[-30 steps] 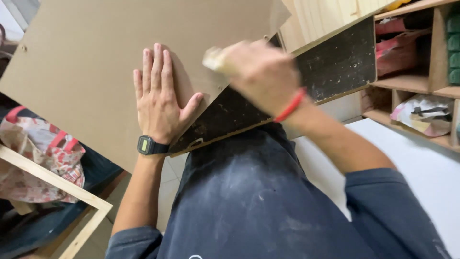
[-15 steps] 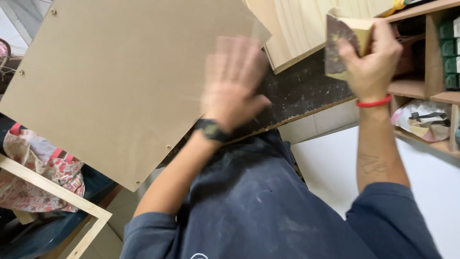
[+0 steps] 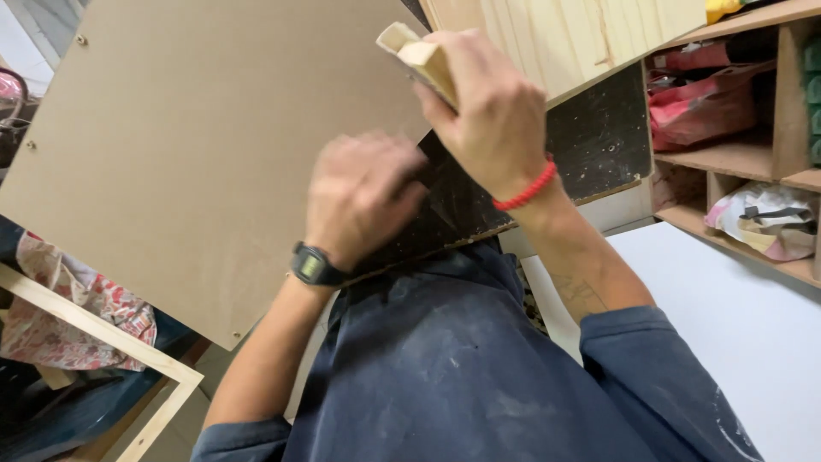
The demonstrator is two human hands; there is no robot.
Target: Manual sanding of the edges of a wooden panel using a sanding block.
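A large tan fibreboard panel (image 3: 197, 145) with small screws near its edges lies tilted across a dark, speckled workbench top (image 3: 599, 137). My left hand (image 3: 363, 192), with a black digital watch on the wrist, rests blurred at the panel's right edge, fingers curled onto it. My right hand (image 3: 492, 107), a red band at the wrist, is shut on a small wooden sanding block (image 3: 419, 56) wrapped in sandpaper. The block sits over the panel's upper right edge.
Pale wooden boards (image 3: 564, 34) lean behind the bench. Wooden shelves (image 3: 735, 150) at the right hold red bags and a crumpled cloth. A white surface (image 3: 735, 308) lies at lower right. A floral bag (image 3: 77, 316) and a light wooden frame (image 3: 111, 342) stand at lower left.
My right hand has swung the sanding block from the far right back to the panel's upper right edge. My left hand has slid left and down along that edge.
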